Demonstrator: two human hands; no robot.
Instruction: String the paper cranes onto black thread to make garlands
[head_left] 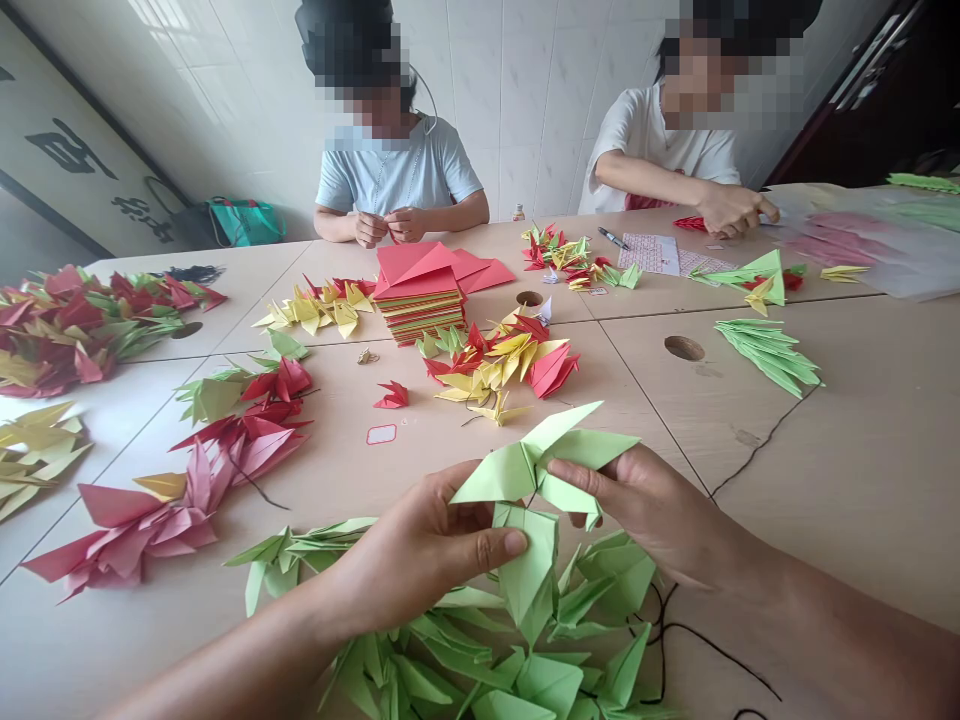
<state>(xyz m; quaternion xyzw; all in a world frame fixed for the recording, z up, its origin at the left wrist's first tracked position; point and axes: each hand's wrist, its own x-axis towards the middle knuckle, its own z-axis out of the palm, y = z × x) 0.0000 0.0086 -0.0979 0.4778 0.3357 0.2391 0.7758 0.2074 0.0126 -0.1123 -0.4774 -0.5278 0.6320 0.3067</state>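
My left hand pinches a folded green paper piece between thumb and fingers at lower centre. My right hand holds a green paper crane with spread wings, its thumb on the crane's body. The crane is just above the other green piece, and a bit of dark thread shows between them. Below both hands lies a heap of green folded cranes. Black cord trails from the heap to the right. The fingertips behind the paper are partly hidden.
A stack of red, yellow and green paper stands mid-table, with mixed cranes before it. Pink and red cranes lie left, a green bundle right. Two people sit opposite, hands on the far side. A hole opens in the tabletop.
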